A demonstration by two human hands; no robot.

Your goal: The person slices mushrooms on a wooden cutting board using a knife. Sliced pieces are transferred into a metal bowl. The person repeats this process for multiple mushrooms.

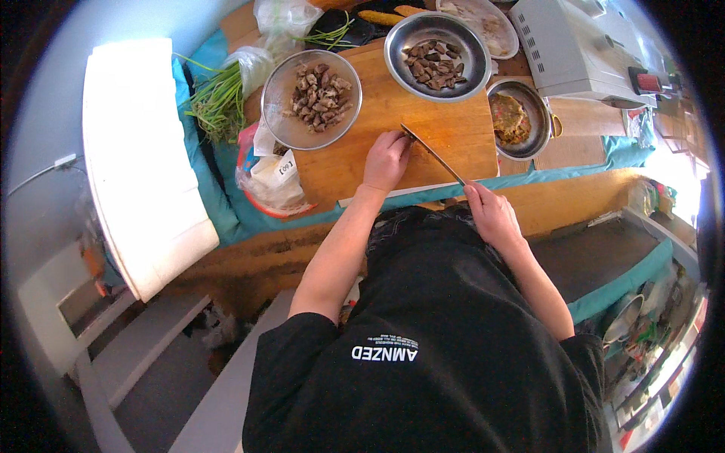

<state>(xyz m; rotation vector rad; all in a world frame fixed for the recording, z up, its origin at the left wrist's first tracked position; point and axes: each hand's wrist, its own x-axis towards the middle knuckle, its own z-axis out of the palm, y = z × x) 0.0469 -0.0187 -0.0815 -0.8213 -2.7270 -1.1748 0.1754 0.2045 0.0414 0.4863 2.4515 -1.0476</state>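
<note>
My right hand (491,212) grips the handle of a kitchen knife (435,154). Its blade slants up and left across a wooden cutting board (453,122). Against the board, near the blade's tip, my left hand (388,160) rests with curled fingers on a small dark piece, probably meat and mostly hidden by the fingers. On the board's left side is a round see-through bowl (276,116) holding chunks of brown meat (320,97). A steel bowl (437,27) at the back right contains sliced brown meat (436,71).
A steel pan (537,144) with brownish food sits right of the board, below a grey appliance (578,56). Green stalks (218,105) in plastic lie at left, above a plastic bag (277,189). Farther back are a white dish (504,45) and yellow vegetables (380,18).
</note>
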